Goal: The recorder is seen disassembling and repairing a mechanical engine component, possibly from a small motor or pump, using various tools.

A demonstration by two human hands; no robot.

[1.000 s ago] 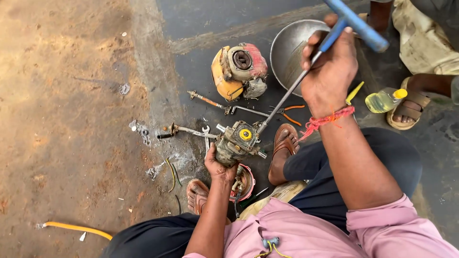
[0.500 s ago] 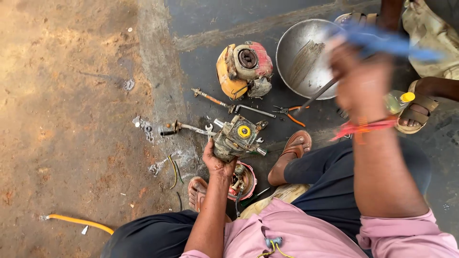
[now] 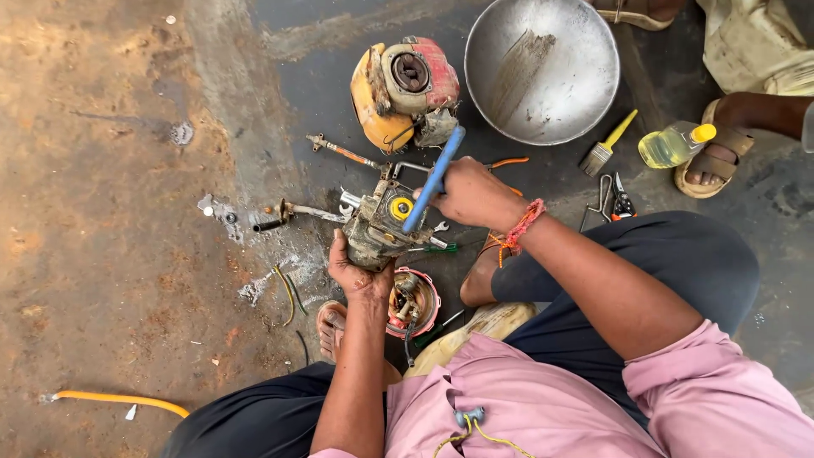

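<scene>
My left hand [image 3: 358,273] grips a small greasy metal engine part [image 3: 379,227] from below, holding it just above the dark floor. The part has a yellow round piece [image 3: 400,206] on its top face. My right hand [image 3: 468,193] is closed on a tool with a blue handle [image 3: 434,178], which points down at the yellow piece. A red thread band [image 3: 523,224] circles my right wrist. Below the part lies a red-rimmed round housing [image 3: 414,303] with wires in it.
A yellow and red engine casing [image 3: 405,89] lies beyond the part, with a big steel bowl [image 3: 543,68] to its right. A paintbrush [image 3: 607,146], a yellow bottle [image 3: 675,144], pliers [image 3: 621,202] and loose spanners lie about. Another person's sandalled foot [image 3: 710,165] is at right.
My right hand has swung down from high at the upper right onto the engine part, bringing the blue-handled tool with it. My left hand kept its hold.
</scene>
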